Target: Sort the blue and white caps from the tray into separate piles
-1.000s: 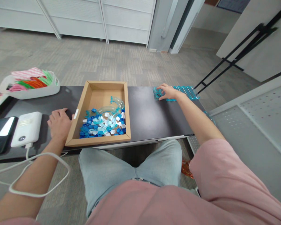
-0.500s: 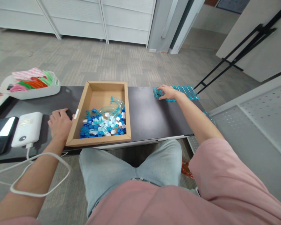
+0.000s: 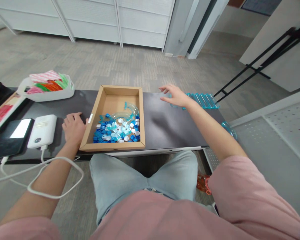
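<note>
My right hand [image 3: 173, 95] hovers over the dark tabletop, fingers apart with nothing in them. Just past its wrist lie clear blue ribbed plastic pieces [image 3: 203, 100], partly hidden by the hand and forearm. My left hand [image 3: 75, 127] rests on the table with spread fingers, beside the left wall of a cardboard box [image 3: 142, 126]. Inside the box, blue and white hexagonal pieces [image 3: 107, 133] lie loose at the near end. Clear curved tube pieces [image 3: 133, 108] rest among and behind them.
To the left are a white power bank [image 3: 42, 130] with a cable [image 3: 72, 163], a black phone [image 3: 13, 138] and a white basket [image 3: 52, 96] of colourful strips. A clear blue object [image 3: 229, 130] sits past the table's right end. A black metal frame [image 3: 255, 65] stands behind right.
My right hand has lifted off the blue plastic pieces and moved left, its fingers opening. My left hand stays beside the box. The view has shifted slightly left.
</note>
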The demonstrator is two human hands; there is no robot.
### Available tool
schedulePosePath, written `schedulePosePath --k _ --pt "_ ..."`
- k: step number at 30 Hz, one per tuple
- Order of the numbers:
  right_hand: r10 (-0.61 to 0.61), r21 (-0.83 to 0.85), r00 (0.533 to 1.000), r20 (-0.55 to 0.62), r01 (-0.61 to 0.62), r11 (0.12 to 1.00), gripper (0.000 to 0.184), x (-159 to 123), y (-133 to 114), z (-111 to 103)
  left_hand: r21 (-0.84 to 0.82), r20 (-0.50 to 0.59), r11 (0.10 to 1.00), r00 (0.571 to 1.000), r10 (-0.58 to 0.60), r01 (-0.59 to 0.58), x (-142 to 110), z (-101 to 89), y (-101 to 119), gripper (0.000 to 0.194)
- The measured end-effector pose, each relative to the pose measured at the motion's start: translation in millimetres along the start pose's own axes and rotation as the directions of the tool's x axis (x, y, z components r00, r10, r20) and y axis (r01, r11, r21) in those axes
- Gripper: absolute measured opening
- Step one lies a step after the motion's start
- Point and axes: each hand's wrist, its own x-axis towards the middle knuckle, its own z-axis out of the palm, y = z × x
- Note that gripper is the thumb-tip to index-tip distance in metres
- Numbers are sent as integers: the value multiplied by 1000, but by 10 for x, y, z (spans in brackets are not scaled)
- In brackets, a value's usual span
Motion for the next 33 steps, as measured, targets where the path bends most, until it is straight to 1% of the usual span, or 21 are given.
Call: schedulePosePath --k 2,3,5,6,7,9,11,12,13,15,17,19,21,24,28,33 --pt "-100 -17 994 38 101 995 52 223 -516 186 -10 -5 1000 1000 2 -2 -16 -25 27 63" --pt "-123 -57 991 61 126 990 49 344 -762 314 -16 -5 1000 1000 5 -5 -26 -39 43 62" --pt "-113 -165 989 91 127 978 51 590 -1159 611 -27 1 1000 1000 2 -2 -49 -69 75 63" --pt "-84 -214 990 110 106 971 52 711 -1294 766 -33 3 999 1000 -2 2 -60 -82 89 63" --pt "-44 -249 991 128 76 965 51 827 -1384 914 -40 6 999 1000 -3 3 -68 -94 98 63" --pt "22 -276 989 149 20 961 46 1031 -1444 1158 -59 6 998 1000 -1 1 -77 -108 104 64" --pt "32 -254 992 125 1 967 41 1183 -1401 1301 -79 10 997 1000 10 -10 -76 -111 97 64" --pt "24 -236 995 98 0 972 41 1236 -1362 1330 -88 9 996 1000 14 -13 -74 -109 91 63" --pt "15 -216 998 62 -1 976 42 1274 -1323 1331 -97 6 995 1000 17 -17 -72 -107 85 62" --pt "16 -168 1000 -22 -20 986 47 1307 -1255 1265 -115 -6 993 1000 26 -27 -73 -105 82 59" --pt "27 -109 994 -108 -39 993 53 1287 -1215 1139 -124 -7 992 999 33 -34 -81 -111 92 59" --pt "25 -59 986 -165 -35 998 59 1220 -1205 1001 -120 5 992 999 33 -32 -95 -128 113 61" --pt "12 -36 986 -168 -19 999 65 1114 -1227 890 -115 18 993 999 28 -26 -109 -151 138 64" --pt "-8 -33 992 -125 4 999 64 920 -1299 806 -111 29 994 999 24 -21 -127 -186 166 65" --pt "-43 -44 995 -89 39 998 64 702 -1361 791 -110 35 994 999 23 -19 -137 -208 179 64" --pt "-49 -53 995 -82 45 998 62 550 -1264 782 -111 29 994 1000 13 -10 -142 -216 181 61"
